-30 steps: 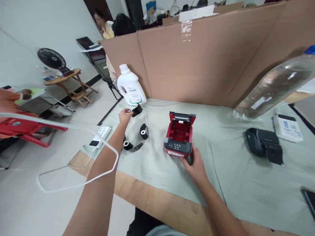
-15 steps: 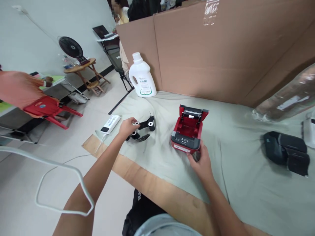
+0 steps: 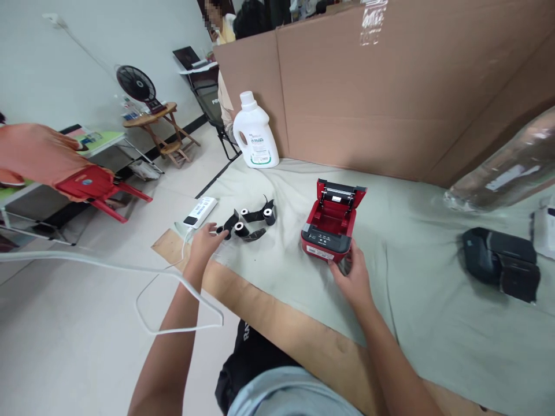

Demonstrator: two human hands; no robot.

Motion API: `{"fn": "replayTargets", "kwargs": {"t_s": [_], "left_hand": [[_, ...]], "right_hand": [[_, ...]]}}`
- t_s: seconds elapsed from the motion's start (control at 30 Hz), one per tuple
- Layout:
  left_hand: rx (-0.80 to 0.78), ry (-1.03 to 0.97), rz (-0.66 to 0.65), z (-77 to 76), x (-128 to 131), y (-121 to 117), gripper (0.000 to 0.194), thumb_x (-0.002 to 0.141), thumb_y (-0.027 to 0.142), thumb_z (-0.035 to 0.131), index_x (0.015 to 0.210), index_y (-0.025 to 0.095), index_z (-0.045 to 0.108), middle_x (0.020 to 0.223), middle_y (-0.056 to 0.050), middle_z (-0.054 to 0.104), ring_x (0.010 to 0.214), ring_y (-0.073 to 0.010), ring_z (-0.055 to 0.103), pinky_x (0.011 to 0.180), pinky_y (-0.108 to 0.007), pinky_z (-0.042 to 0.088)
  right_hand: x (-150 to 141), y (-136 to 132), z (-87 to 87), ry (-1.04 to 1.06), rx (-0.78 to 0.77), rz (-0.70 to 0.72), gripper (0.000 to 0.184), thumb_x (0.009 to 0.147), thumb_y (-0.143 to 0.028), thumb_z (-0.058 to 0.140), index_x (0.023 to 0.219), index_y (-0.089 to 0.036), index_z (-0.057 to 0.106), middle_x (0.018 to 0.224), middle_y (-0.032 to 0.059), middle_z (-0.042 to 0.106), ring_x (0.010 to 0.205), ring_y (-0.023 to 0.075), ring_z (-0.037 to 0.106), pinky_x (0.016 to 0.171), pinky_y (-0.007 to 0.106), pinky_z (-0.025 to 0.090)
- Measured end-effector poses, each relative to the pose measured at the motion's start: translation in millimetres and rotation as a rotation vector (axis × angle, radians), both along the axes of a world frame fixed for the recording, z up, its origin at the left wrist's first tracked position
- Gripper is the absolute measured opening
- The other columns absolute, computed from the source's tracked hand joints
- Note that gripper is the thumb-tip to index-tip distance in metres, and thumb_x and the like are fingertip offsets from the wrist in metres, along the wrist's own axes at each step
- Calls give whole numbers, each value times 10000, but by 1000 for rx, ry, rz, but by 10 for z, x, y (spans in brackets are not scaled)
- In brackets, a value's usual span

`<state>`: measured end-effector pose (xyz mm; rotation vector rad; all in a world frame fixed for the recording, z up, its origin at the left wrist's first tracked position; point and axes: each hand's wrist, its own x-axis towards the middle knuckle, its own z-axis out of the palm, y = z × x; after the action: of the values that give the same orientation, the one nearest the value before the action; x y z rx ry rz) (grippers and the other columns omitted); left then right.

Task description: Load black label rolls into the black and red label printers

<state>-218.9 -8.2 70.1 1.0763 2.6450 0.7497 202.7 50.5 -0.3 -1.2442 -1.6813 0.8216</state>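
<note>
A small red and black label printer (image 3: 327,245) sits on the cloth with its lid raised and its red inner bay showing. My right hand (image 3: 353,277) grips its front right corner, thumb at the front face. Off to the left, several black ribbon rolls with white cores lie loosely together, among them a middle roll (image 3: 241,230) and a right-hand roll (image 3: 269,216), with strips of black film trailing. My left hand (image 3: 206,244) is at the leftmost black roll (image 3: 220,230), fingers apart around it; whether they touch it is hard to tell.
A white power bank (image 3: 200,212) with a cable lies left of the rolls. Behind stand a white jug (image 3: 256,136) and a cardboard wall (image 3: 368,92). A black device (image 3: 500,260) and a plastic-wrapped bundle (image 3: 507,164) lie right. A white cable loop (image 3: 191,277) crosses my left forearm.
My left hand has moved off the white-cored roll at the back, toward me and left, to the leftmost roll. My right hand stays on the printer. The view has shifted slightly.
</note>
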Motion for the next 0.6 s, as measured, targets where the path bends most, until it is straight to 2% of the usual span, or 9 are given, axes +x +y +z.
{"fn": "replayTargets", "kwargs": {"t_s": [0.1, 0.17, 0.27, 0.33, 0.47, 0.53, 0.6], "left_hand": [[163, -62, 40, -171, 89, -105, 407, 744, 486, 733, 1059, 228, 721, 1049, -84, 787, 1084, -317, 720, 959, -397, 533], [387, -194, 52, -208, 170, -102, 383, 711, 468, 765, 1009, 230, 726, 1026, -67, 788, 1084, -305, 718, 957, -384, 543], [760, -567, 22, -97, 366, -2, 378, 659, 434, 822, 944, 205, 727, 981, -53, 779, 977, -252, 731, 882, -347, 580], [917, -810, -28, 50, 552, 104, 358, 622, 413, 870, 869, 198, 724, 918, -37, 772, 872, -200, 724, 814, -305, 593], [1013, -1093, -186, 330, 967, 346, 389, 586, 421, 934, 777, 188, 688, 796, -25, 746, 730, -151, 695, 700, -256, 593], [1008, -1155, -271, 424, 1163, 466, 393, 619, 448, 924, 802, 200, 680, 820, -26, 748, 769, -164, 709, 686, -253, 597], [981, -1178, -357, 497, 1348, 580, 374, 686, 498, 874, 852, 221, 685, 910, -36, 757, 911, -192, 727, 720, -257, 603]], "right_hand": [[4, -4, -2, -13, 3, -14, 818, 896, -436, 669, 1611, -230, 329, 1259, 148, 576, 1096, 306, 611, 932, 511, 555], [8, -3, -10, -28, 17, -22, 821, 893, -431, 671, 1611, -231, 327, 1245, 139, 582, 1102, 304, 607, 945, 512, 546], [12, 3, -28, -35, 25, -21, 825, 891, -429, 670, 1612, -233, 321, 1250, 135, 588, 1109, 305, 609, 955, 514, 538], [10, 7, -38, -35, 28, -25, 822, 888, -437, 670, 1607, -228, 330, 1265, 141, 588, 1123, 314, 608, 961, 523, 534], [-2, 8, -43, -24, 43, -27, 804, 886, -451, 669, 1588, -210, 357, 1291, 158, 587, 1156, 334, 603, 985, 552, 523], [-8, 6, -43, -14, 55, -27, 780, 899, -452, 655, 1580, -207, 363, 1305, 166, 584, 1179, 338, 598, 1001, 563, 517], [-12, 3, -44, -7, 70, -24, 763, 910, -447, 643, 1576, -202, 363, 1308, 172, 585, 1189, 340, 596, 1010, 574, 515]]}}
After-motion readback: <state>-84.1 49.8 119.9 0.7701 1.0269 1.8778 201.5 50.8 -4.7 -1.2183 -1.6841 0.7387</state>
